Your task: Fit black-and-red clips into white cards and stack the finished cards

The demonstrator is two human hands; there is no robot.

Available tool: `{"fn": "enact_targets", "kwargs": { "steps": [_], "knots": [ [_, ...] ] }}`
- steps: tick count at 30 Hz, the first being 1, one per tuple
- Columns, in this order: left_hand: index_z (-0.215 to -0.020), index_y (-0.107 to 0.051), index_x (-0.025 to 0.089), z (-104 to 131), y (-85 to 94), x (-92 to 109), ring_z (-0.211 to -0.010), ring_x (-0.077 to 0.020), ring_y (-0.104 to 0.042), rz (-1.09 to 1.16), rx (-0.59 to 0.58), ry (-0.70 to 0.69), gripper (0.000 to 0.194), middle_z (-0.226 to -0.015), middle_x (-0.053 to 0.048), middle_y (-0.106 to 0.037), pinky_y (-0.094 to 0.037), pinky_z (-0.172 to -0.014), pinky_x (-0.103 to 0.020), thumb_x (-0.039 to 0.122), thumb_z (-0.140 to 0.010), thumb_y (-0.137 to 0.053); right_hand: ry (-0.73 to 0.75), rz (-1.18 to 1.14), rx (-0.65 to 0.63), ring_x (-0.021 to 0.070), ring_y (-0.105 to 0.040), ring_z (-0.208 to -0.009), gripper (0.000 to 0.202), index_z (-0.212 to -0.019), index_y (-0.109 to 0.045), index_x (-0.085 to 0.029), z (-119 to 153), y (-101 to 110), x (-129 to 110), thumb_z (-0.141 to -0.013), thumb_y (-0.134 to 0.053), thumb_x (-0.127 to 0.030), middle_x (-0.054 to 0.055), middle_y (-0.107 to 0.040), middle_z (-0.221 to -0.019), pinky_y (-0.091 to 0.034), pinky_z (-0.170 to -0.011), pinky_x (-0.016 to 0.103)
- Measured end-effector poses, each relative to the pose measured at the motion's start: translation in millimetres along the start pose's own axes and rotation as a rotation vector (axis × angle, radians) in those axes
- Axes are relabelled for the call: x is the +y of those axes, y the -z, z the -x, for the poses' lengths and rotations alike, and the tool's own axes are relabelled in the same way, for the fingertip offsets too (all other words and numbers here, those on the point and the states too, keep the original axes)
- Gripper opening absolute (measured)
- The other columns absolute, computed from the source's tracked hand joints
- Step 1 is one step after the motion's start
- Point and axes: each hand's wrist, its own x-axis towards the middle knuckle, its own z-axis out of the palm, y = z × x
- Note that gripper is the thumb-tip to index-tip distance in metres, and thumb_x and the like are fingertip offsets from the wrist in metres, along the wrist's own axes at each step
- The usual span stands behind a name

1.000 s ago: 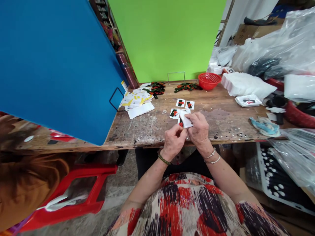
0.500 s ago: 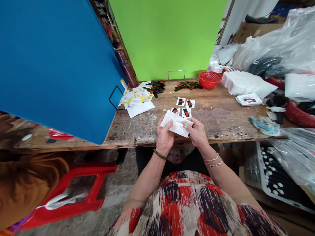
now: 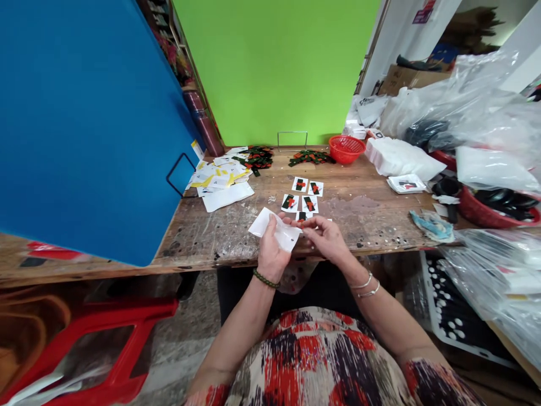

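My left hand (image 3: 273, 251) grips a small white plastic bag (image 3: 262, 224), thumb on top and fingers behind it. At the bag's right edge my right hand (image 3: 329, 239) is closed, thumb and fingertips pinched together at the bag's corner. Just beyond my hands, several small white cards (image 3: 310, 204) lie in two loose columns, each with a dark green and red piece on it. The nearest card (image 3: 303, 216) is partly hidden by my fingers.
Dark green and red pieces lie in two piles (image 3: 311, 157) at the back, beside a red basket (image 3: 346, 149). White and yellow papers (image 3: 220, 175) are heaped left. Green (image 3: 274, 67) and blue panels (image 3: 84, 124) stand upright. Plastic-wrapped goods (image 3: 469, 121) crowd the right.
The bag has turned and shifted left in my left hand. My right hand has moved from its face to its right edge. Another card shows beyond my fingers; the view has shifted.
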Motion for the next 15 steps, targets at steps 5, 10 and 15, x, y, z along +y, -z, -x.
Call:
{"fn": "enact_targets", "kwargs": {
  "steps": [5,10,15],
  "knots": [
    [-0.087,-0.064,0.012,-7,2.9,15,-0.055,-0.0137,-0.060,-0.008,0.007,-0.024,0.027,-0.062,0.000,-0.061,-0.056,-0.069,-0.034,0.032,-0.098,-0.049,0.023,0.468,0.224,0.0152,-0.062,-0.073,0.017,-0.090,-0.067,-0.016,-86,55,1,-0.075,-0.064,-0.023,0.004,-0.069,-0.083,-0.051,-0.071,0.028],
    [-0.088,-0.066,0.012,-11,10.5,27,-0.058,-0.0147,-0.062,-0.013,0.022,-0.030,0.023,-0.066,-0.002,-0.064,-0.057,-0.070,-0.036,0.030,-0.095,-0.054,-0.167,0.771,0.235,0.0163,-0.064,-0.082,0.030,-0.105,-0.065,-0.013,-156,73,5,-0.076,-0.068,-0.022,0.007,-0.071,-0.094,-0.048,-0.072,0.025],
    [-0.088,-0.067,0.012,-15,17.2,38,-0.061,-0.0143,-0.063,-0.012,0.025,-0.023,0.018,-0.069,-0.002,-0.065,-0.057,-0.073,-0.035,0.027,-0.093,-0.058,-0.266,0.897,0.179,0.0202,-0.063,-0.080,0.039,-0.092,-0.066,-0.014,-190,71,3,-0.065,-0.083,-0.036,0.009,-0.069,-0.084,-0.047,-0.066,0.026]
  ]
}}
